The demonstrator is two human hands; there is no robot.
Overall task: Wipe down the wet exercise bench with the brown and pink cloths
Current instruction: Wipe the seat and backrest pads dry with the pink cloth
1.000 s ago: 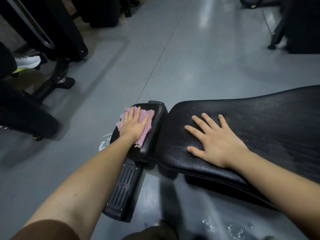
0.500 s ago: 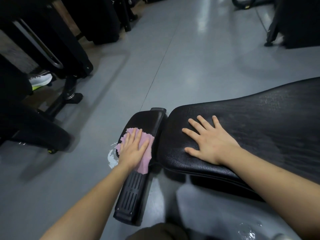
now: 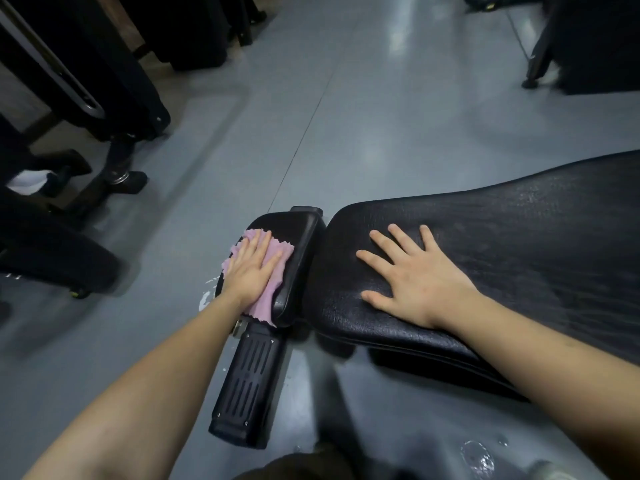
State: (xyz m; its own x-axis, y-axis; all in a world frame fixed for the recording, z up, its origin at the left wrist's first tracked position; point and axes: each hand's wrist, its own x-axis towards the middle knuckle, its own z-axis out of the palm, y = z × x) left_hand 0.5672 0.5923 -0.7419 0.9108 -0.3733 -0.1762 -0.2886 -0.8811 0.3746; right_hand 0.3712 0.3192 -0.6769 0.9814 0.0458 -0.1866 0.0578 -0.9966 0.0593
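Observation:
The black exercise bench has a long back pad point(image 3: 519, 258) on the right and a small seat pad point(image 3: 298, 247) on the left. My left hand point(image 3: 251, 268) presses flat on a pink cloth point(image 3: 268, 292) spread over the seat pad's left half. My right hand point(image 3: 415, 275) rests flat and spread on the near end of the long pad, holding nothing. The long pad shows faint wet streaks towards the right. No brown cloth is in view.
A black ribbed frame cover point(image 3: 247, 386) juts towards me below the seat pad. Water spots lie on the grey floor point(image 3: 363, 133) by the seat's left edge and at bottom right. Black gym machines point(image 3: 86, 98) stand on the left, more at the far right.
My left hand slid the pink cloth towards me along the seat pad, then back up a little. My right hand stayed planted on the long pad.

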